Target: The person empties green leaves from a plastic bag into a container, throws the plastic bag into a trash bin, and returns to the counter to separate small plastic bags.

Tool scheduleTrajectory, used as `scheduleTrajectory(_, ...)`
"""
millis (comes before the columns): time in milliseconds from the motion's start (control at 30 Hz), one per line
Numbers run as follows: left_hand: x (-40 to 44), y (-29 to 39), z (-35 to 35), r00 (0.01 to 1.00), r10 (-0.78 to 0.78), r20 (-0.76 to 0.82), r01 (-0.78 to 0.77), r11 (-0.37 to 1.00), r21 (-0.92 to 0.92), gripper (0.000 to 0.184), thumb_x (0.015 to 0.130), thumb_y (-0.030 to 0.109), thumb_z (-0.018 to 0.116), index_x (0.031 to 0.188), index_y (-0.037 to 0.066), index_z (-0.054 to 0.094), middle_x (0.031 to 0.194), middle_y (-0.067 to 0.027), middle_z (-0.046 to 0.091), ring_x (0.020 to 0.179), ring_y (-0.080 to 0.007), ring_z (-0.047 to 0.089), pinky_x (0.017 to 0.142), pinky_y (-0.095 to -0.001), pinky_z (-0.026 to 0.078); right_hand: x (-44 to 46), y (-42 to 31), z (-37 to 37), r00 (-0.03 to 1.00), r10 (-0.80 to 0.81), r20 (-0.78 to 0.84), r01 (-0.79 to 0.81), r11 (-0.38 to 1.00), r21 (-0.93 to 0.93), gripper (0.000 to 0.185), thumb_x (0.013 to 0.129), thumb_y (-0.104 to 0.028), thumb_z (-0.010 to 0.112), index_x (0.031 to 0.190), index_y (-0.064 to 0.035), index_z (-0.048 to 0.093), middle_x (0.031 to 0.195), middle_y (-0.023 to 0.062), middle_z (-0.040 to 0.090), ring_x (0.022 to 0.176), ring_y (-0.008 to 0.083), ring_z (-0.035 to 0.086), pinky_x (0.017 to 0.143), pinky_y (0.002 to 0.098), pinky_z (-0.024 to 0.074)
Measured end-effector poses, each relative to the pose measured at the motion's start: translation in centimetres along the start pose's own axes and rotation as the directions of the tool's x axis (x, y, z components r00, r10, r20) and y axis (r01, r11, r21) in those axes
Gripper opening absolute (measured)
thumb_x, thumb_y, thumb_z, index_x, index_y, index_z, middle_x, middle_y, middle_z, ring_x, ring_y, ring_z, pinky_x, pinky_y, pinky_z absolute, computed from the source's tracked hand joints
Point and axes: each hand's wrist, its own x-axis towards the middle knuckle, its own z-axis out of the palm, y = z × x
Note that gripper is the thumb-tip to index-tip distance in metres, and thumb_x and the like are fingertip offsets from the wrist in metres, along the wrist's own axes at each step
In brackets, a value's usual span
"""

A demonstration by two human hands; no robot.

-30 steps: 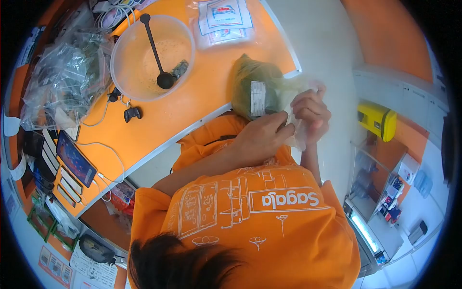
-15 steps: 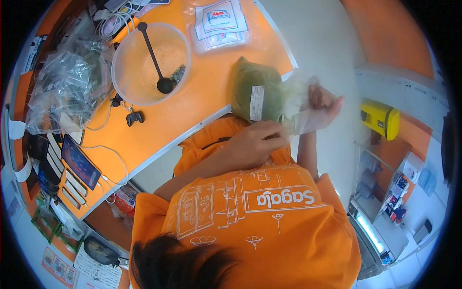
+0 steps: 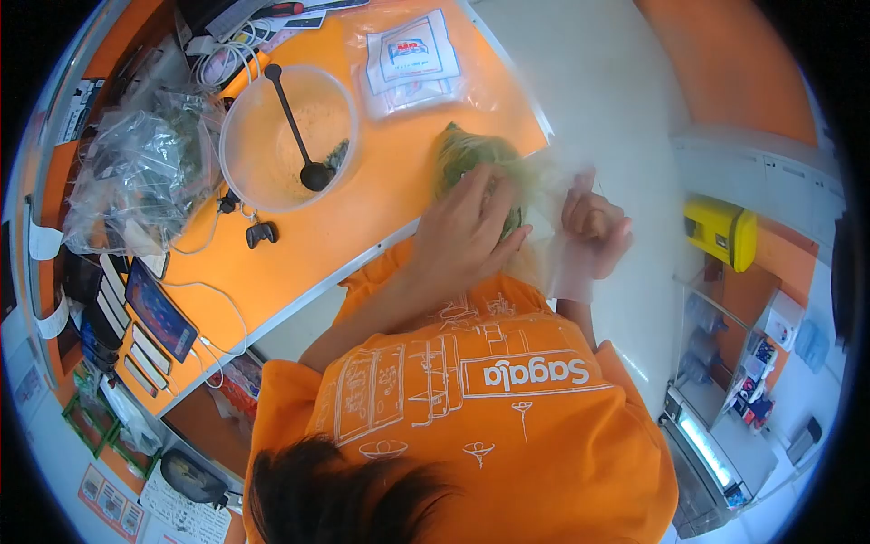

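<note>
A clear plastic bag of green contents point(image 3: 450, 150) stands at the table's front right edge, its loose neck stretched out to the right. My left hand point(image 3: 467, 218) lies over the front of the bag, fingers spread across it and the thumb apart. Part of the green contents is hidden behind that hand. At the right, my right hand point(image 3: 594, 227) has its fingers curled, with thin clear plastic from the bag's neck around the palm and wrist. What exactly its fingers pinch is blurred.
A translucent bowl point(image 3: 237, 181) with a black spoon point(image 3: 294, 127) and some green bits stands on the orange table point(image 3: 299, 245). Packaged white bags point(image 3: 412, 63) lie behind. To the left are crumpled plastic bags point(image 3: 136, 181), a small black case point(image 3: 261, 234), phones and a tablet point(image 3: 159, 308).
My left hand has moved from the bag's neck up onto its front, covering the white label, and its fingers have spread. My right hand has shifted slightly down, still with the plastic.
</note>
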Motion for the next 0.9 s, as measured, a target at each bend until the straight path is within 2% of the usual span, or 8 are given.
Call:
scheduleTrajectory(133,1.4,-0.2,0.8,0.994,0.014,0.105,-0.042,0.961,0.274,0.038,0.071,0.018,0.065,0.098,0.0,0.045,0.093,-0.0115,0.046,0.075,-0.0257,0.055,0.054,-0.0338,0.046,0.5,-0.1,0.3,0.973,-0.229,0.017,0.226,0.943,-0.243,0.038,0.087,-0.031,0.045,0.06,-0.0041,0.041,0.059,0.0086,0.04,0.066,0.0219,0.045,0.084,0.0338,0.0348)
scheduleTrajectory(267,2.5,0.0,1.8,0.991,-0.053,0.126,0.0,0.921,0.39,0.035,0.069,0.018,0.064,0.092,0.003,0.045,0.088,-0.0097,0.047,0.081,-0.0247,0.055,0.054,-0.0345,0.047,1.7,-3.5,1.5,0.977,-0.193,-0.094,0.086,0.754,-0.651,0.041,0.073,-0.027,0.067,0.097,-0.0016,0.044,0.072,0.0136,0.051,0.087,0.0267,0.052,0.081,0.0375,0.0379)
scheduleTrajectory(367,3.2,0.8,1.8,0.982,-0.108,0.158,0.031,0.905,0.424,0.034,0.066,0.017,0.065,0.091,0.004,0.044,0.086,-0.008,0.048,0.081,-0.0248,0.055,0.054,-0.0354,0.047,1.8,-5.4,0.2,0.96,0.28,-0.017,-0.157,0.484,-0.861,0.058,0.068,-0.033,0.07,0.104,0.0001,0.04,0.067,0.0155,0.054,0.072,0.0275,0.057,0.066,0.038,0.0431)
scheduleTrajectory(433,3.5,1.3,1.6,0.978,-0.116,0.175,0.031,0.904,0.427,0.033,0.065,0.015,0.064,0.09,0.006,0.045,0.085,-0.0069,0.049,0.079,-0.0247,0.055,0.054,-0.0361,0.047,1.7,-5.2,-0.4,0.776,0.63,0.024,-0.25,0.343,-0.905,0.06,0.067,-0.036,0.071,0.103,0.0024,0.041,0.06,0.0151,0.053,0.061,0.0286,0.057,0.057,0.0364,0.044)
scheduleTrajectory(567,4.0,-0.1,1.6,0.99,-0.079,0.118,0.033,0.937,0.347,0.023,0.061,0.011,0.064,0.078,0.005,0.05,0.075,-0.0092,0.051,0.07,-0.0264,0.057,0.055,-0.0371,0.047,2.0,-4.0,0.0,0.74,0.67,0.055,-0.383,0.487,-0.785,0.045,0.077,-0.036,0.063,0.08,0.0065,0.051,0.05,0.0178,0.05,0.045,0.0324,0.051,0.046,0.0364,0.0404)
scheduleTrajectory(667,4.0,-1.3,1.7,0.993,-0.096,0.063,0.077,0.964,0.253,0.013,0.059,0.009,0.062,0.068,0.005,0.052,0.069,-0.0083,0.052,0.065,-0.0286,0.055,0.055,-0.0389,0.045,1.1,-2.7,-0.2,0.763,0.633,0.133,-0.35,0.577,-0.737,0.044,0.082,-0.034,0.058,0.066,0.0072,0.051,0.051,0.0205,0.05,0.044,0.0346,0.049,0.045,0.0387,0.0391)
scheduleTrajectory(767,3.7,-2.6,2.2,0.998,-0.063,-0.002,0.062,0.987,0.151,0.007,0.057,0.004,0.056,0.059,0.003,0.05,0.061,-0.0089,0.048,0.06,-0.0296,0.052,0.051,-0.0394,0.04,0.7,-2.6,-0.2,0.743,0.651,0.155,-0.321,0.55,-0.771,0.042,0.083,-0.029,0.058,0.062,0.0061,0.05,0.046,0.0158,0.042,0.039,0.0233,0.035,0.041,0.0337,0.0317)
scheduleTrajectory(900,3.2,-3.6,2.7,0.996,-0.087,-0.037,0.084,0.993,-0.082,0.006,0.053,-0.001,0.05,0.055,0.0,0.044,0.053,-0.0109,0.04,0.052,-0.0285,0.042,0.047,-0.0363,0.032,0.1,-3.3,0.7,0.805,0.553,0.213,-0.215,0.607,-0.765,0.042,0.084,-0.025,0.057,0.058,0.0052,0.046,0.045,0.019,0.039,0.037,0.0287,0.033,0.04,0.0362,0.029)
